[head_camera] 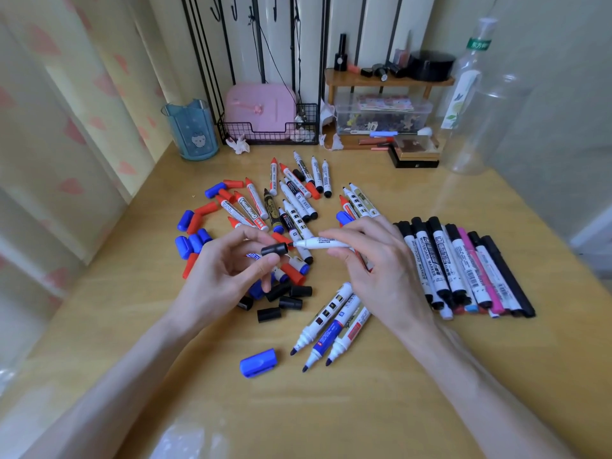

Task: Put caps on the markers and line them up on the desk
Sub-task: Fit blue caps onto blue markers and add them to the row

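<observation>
My left hand (228,270) pinches a black cap (274,250) between thumb and fingers. My right hand (371,260) grips a white marker (318,242) held level, its tip pointing left and just short of the cap's opening. Behind both hands lies a heap of uncapped markers (291,193). Loose red and blue caps (195,233) sit at the left, black caps (281,303) below the left hand. At the right a row of capped markers (463,270) lies side by side on the desk (430,376).
Three uncapped markers (331,329) and a single blue cap (258,362) lie near the front. A blue cup (192,130), a wire basket with a pink case (261,114), a wooden shelf with a clear box (381,111) and clear bottles (473,104) stand along the back.
</observation>
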`<control>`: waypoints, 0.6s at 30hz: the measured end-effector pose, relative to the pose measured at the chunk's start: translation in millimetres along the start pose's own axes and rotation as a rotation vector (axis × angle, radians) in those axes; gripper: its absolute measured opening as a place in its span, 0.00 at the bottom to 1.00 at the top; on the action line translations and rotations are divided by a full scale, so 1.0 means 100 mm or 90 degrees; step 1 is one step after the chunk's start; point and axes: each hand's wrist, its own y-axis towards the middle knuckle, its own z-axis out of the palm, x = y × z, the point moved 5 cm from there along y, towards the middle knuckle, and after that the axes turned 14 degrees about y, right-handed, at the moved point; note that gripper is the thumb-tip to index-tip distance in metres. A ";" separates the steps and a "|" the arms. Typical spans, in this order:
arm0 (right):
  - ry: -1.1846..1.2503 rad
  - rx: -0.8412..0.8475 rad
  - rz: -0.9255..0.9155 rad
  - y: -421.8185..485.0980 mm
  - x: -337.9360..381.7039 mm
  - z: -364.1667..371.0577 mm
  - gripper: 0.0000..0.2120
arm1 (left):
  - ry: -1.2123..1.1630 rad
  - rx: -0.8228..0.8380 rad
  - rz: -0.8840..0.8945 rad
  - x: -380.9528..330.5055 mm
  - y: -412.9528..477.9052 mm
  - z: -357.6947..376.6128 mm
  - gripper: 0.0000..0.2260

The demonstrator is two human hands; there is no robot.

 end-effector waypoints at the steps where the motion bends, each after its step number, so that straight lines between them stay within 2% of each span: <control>1: -0.001 -0.004 -0.001 0.00 0.00 -0.01 0.12 | 0.003 -0.002 -0.001 0.00 0.00 0.00 0.08; 5: 0.006 0.013 -0.010 -0.01 0.01 0.02 0.12 | 0.017 -0.003 0.007 0.00 0.01 -0.01 0.06; 10: 0.014 0.054 -0.033 -0.03 0.01 0.09 0.11 | 0.170 0.034 0.068 -0.04 -0.02 0.02 0.07; 18: 0.020 0.038 -0.058 -0.05 0.09 0.13 0.12 | 0.260 -0.063 0.144 -0.19 -0.07 -0.01 0.07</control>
